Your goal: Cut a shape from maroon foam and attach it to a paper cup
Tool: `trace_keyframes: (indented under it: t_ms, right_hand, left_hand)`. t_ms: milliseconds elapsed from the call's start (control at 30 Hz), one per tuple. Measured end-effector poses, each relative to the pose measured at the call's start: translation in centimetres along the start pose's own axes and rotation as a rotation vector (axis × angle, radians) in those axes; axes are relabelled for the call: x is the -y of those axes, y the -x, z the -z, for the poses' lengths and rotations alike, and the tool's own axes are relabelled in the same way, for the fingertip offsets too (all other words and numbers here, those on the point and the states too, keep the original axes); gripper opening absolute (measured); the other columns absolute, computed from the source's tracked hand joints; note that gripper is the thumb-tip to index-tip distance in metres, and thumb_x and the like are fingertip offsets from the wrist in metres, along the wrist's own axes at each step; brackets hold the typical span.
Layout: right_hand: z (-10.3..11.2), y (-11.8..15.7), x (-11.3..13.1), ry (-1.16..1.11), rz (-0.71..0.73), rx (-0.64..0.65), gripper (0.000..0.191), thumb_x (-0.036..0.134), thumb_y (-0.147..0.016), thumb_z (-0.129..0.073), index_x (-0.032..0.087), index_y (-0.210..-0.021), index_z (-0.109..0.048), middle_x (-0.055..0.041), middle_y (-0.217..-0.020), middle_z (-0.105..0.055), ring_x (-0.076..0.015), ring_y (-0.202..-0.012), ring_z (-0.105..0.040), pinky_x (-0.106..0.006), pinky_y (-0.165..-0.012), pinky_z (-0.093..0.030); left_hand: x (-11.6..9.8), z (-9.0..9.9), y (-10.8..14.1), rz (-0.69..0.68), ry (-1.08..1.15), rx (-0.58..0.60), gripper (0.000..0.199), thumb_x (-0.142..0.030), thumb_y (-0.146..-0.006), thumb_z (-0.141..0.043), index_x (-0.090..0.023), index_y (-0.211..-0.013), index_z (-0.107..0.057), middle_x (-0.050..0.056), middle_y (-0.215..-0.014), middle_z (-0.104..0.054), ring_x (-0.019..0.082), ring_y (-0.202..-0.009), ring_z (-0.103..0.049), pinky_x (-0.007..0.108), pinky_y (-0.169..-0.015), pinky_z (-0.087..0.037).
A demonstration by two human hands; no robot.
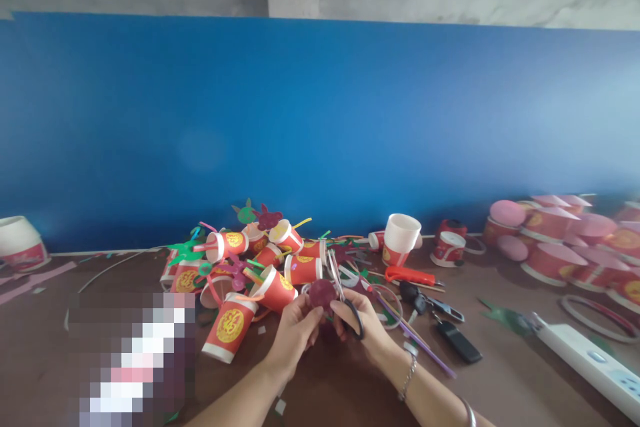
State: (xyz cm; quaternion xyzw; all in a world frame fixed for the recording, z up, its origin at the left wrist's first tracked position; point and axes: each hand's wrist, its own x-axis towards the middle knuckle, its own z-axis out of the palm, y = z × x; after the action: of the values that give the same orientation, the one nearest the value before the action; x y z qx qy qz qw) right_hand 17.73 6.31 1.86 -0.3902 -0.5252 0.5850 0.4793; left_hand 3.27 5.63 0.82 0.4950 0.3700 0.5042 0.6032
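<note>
Near the table's middle, my left hand [299, 323] pinches a dark red paper piece [323, 295] with a rounded outline. My right hand [361, 321] holds a pair of scissors [354, 317] with a black handle, their blades pointing up and away beside the paper's right edge. Whether the blades touch the paper I cannot tell. Just left of my hands lies a heap of red paper cups with yellow emblems [231, 327], several with coloured straws. Green and dark red paper cut-outs [269, 217] stick up from the heap.
A white-and-red cup stack [401, 233] stands behind my right hand. An orange-red tool [410, 275], keys with a black fob [457, 340] and a purple stick [425, 343] lie to the right. Further right are a white power strip [585, 353] and pink-topped cups [553, 260]. A blue panel [320, 120] rises behind.
</note>
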Motion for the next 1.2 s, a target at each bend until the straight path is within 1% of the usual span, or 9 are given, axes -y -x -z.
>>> trace_keyframes:
  t_ms: [100, 367, 500, 600, 733, 800, 933, 1067, 1200]
  right_hand:
    - [0.2, 0.0, -0.1, -0.004, 0.021, -0.023, 0.032, 0.046, -0.07, -0.065, 0.016, -0.064, -0.053, 0.0049, -0.04, -0.05, -0.0067, -0.035, -0.039, -0.018, -0.038, -0.031]
    - [0.0, 0.0, 0.0, 0.034, -0.033, 0.048, 0.032, 0.045, -0.068, -0.068, 0.017, -0.064, -0.053, 0.0057, -0.039, -0.048, -0.0074, -0.035, -0.04, -0.019, -0.038, -0.03]
    - [0.2, -0.1, 0.1, 0.018, -0.007, -0.022, 0.033, 0.047, -0.069, -0.065, 0.018, -0.066, -0.051, 0.0049, -0.04, -0.05, -0.0083, -0.036, -0.041, -0.02, -0.039, -0.03]
    - [0.4, -0.2, 0.0, 0.004, 0.005, -0.062, 0.032, 0.046, -0.068, -0.066, 0.018, -0.067, -0.05, 0.0052, -0.04, -0.05, -0.0084, -0.036, -0.04, -0.02, -0.039, -0.03]
    - [0.3, -0.2, 0.0, -0.003, 0.022, -0.073, 0.032, 0.046, -0.069, -0.066, 0.018, -0.067, -0.051, 0.0051, -0.041, -0.05, -0.0083, -0.037, -0.04, -0.02, -0.04, -0.032]
    - [0.2, -0.2, 0.0, 0.003, 0.013, -0.045, 0.033, 0.047, -0.069, -0.066, 0.018, -0.065, -0.051, 0.0048, -0.041, -0.05, -0.0083, -0.037, -0.041, -0.02, -0.04, -0.033]
    - [0.2, -0.1, -0.1, 0.049, -0.038, 0.055, 0.032, 0.045, -0.068, -0.068, 0.016, -0.065, -0.054, 0.0044, -0.04, -0.051, -0.008, -0.036, -0.042, -0.019, -0.038, -0.032]
    - [0.1, 0.0, -0.1, 0.078, -0.05, 0.107, 0.03, 0.043, -0.069, -0.068, 0.015, -0.072, -0.058, 0.0037, -0.042, -0.054, -0.0081, -0.037, -0.045, -0.018, -0.038, -0.033]
    - [0.1, 0.1, -0.3, 0.1, -0.06, 0.157, 0.031, 0.042, -0.068, -0.068, 0.014, -0.075, -0.058, 0.0035, -0.044, -0.055, -0.0081, -0.037, -0.046, -0.018, -0.038, -0.035]
  left_hand:
    - [0.3, 0.1, -0.1, 0.003, -0.013, 0.018, 0.028, -0.04, -0.075, -0.061, -0.015, -0.072, -0.049, -0.007, -0.051, -0.043, 0.002, -0.035, -0.03, 0.017, -0.034, -0.017]
    - [0.7, 0.5, -0.1, -0.045, -0.007, -0.096, 0.028, -0.043, -0.08, -0.055, -0.018, -0.071, -0.044, -0.01, -0.046, -0.037, 0.003, -0.036, -0.026, 0.015, -0.036, -0.017]
    - [0.4, 0.4, -0.1, -0.046, 0.003, -0.115, 0.03, -0.043, -0.077, -0.058, -0.018, -0.069, -0.043, -0.01, -0.048, -0.039, 0.002, -0.036, -0.026, 0.016, -0.036, -0.016]
    - [0.4, 0.3, -0.2, -0.024, 0.028, -0.092, 0.031, -0.044, -0.077, -0.059, -0.018, -0.07, -0.044, -0.01, -0.05, -0.04, 0.002, -0.035, -0.026, 0.016, -0.035, -0.015]
    - [0.5, 0.2, -0.3, 0.033, 0.025, 0.019, 0.03, -0.044, -0.076, -0.061, -0.016, -0.078, -0.051, -0.006, -0.058, -0.048, 0.001, -0.034, -0.029, 0.017, -0.033, -0.015]
    - [0.5, 0.2, -0.3, 0.039, 0.006, 0.011, 0.031, -0.045, -0.077, -0.06, -0.015, -0.075, -0.052, -0.006, -0.057, -0.049, 0.001, -0.034, -0.029, 0.017, -0.033, -0.015]
    - [0.1, 0.2, -0.2, -0.009, -0.009, -0.102, 0.032, -0.046, -0.079, -0.057, -0.015, -0.07, -0.05, -0.009, -0.047, -0.041, 0.002, -0.034, -0.026, 0.016, -0.034, -0.014]
    - [-0.3, 0.2, 0.0, -0.065, 0.009, -0.183, 0.032, -0.045, -0.08, -0.056, -0.016, -0.071, -0.049, -0.008, -0.05, -0.045, 0.001, -0.035, -0.027, 0.016, -0.036, -0.016]
    - [-0.3, 0.2, 0.0, -0.075, 0.019, -0.194, 0.03, -0.043, -0.08, -0.056, -0.016, -0.069, -0.048, -0.007, -0.051, -0.046, 0.001, -0.035, -0.027, 0.016, -0.036, -0.016]
